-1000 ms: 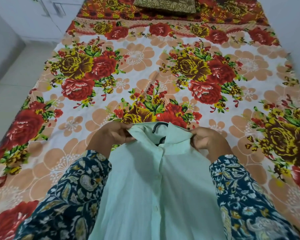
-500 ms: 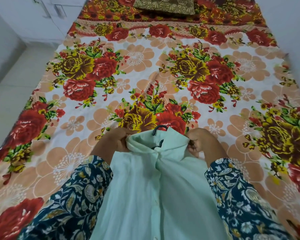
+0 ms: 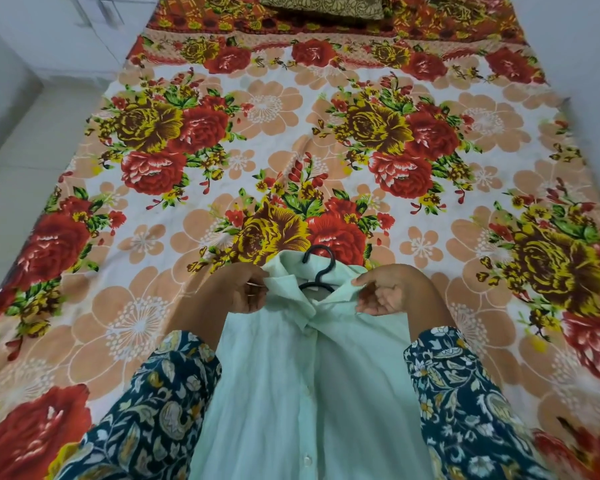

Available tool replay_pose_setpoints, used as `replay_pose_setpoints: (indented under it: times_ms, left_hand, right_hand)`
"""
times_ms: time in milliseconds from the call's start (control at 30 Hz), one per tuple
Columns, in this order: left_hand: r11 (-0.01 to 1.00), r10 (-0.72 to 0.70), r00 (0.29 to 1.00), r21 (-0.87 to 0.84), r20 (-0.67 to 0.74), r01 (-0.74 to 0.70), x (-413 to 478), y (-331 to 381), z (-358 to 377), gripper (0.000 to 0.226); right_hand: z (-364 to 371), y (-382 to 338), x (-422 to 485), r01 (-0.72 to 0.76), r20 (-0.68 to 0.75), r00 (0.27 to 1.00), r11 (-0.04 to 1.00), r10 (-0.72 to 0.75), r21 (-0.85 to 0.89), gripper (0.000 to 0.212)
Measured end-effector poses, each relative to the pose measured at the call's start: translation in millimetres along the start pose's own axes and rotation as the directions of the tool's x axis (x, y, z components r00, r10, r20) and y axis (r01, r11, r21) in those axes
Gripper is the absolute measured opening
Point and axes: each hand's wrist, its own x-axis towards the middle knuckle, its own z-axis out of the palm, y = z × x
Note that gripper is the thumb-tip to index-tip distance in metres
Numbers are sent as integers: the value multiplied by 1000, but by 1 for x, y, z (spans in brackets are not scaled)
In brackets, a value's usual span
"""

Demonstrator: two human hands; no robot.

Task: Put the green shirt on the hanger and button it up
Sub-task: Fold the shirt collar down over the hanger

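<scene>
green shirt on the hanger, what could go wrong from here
1. The collar is bunched and skewed round the hanger hook; buttoning now may leave the green shirt lopsided.
2. The right hand seems barely on the collar while the left hand pinches it, so one shoulder could slip off.

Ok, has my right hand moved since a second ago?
Yes. The right hand has slid left, out from under the small peach flower, toward the green shirt's hanger hook.
</scene>
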Motion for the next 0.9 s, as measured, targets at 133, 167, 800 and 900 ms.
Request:
replay_pose_setpoints:
  times_ms: [133,167,800,900]
  left_hand:
    - [973,91,996,-213,6,-88,-4,-4,9,12]
    - [954,114,993,-279,7,-107,-5,-5,12,19]
    - [737,243,967,-664,82,-129,11,-30,13,19]
    - [576,332,942,-799,36,-173,15,-41,12,20]
  right_hand:
    - [6,12,7,160,-94,986,925,-136,344,7]
    - [8,14,7,186,-118,981,907,-152,377,9]
    - [17,7,26,487,-416,868,635,-273,600,20]
    - [20,19,24,438,-285,877,403,-386,803,11]
